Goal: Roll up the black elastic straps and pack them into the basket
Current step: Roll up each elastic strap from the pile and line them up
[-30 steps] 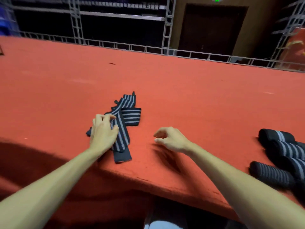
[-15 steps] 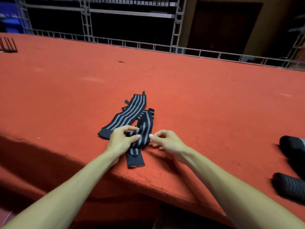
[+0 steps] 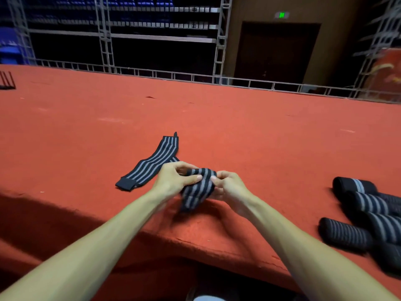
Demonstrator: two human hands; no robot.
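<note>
Rolling looks to be the step in hand, says the first speaker: the person's left hand (image 3: 173,180) and right hand (image 3: 231,189) hold one striped strap (image 3: 198,189) between them, just right of the flat strap (image 3: 152,165) and nearer the person, lifted off the red tabletop (image 3: 271,137).

And the grip, asks the second?

Narrow on both sides, the first answers. Each thumb and its fingers pinch the striped strap's upper end, which curves over between the hands. The loose tail hangs below, blurred. Whether a first turn is made cannot be told.

How far along, then?

Partway, the first judges. Several rolled straps (image 3: 366,216) lie bunched well to the right of the flat strap, which lies spread out with its dark end tab towards the person. No basket is plainly in view. A dark thing (image 3: 6,80) far to the left of the flat strap is cut off by the frame and cannot be named.

And next?

The first thinks the fingers must tuck the end in tightly and wind it over itself, edges level and elastic taut, so the roll does not spring open.
</note>
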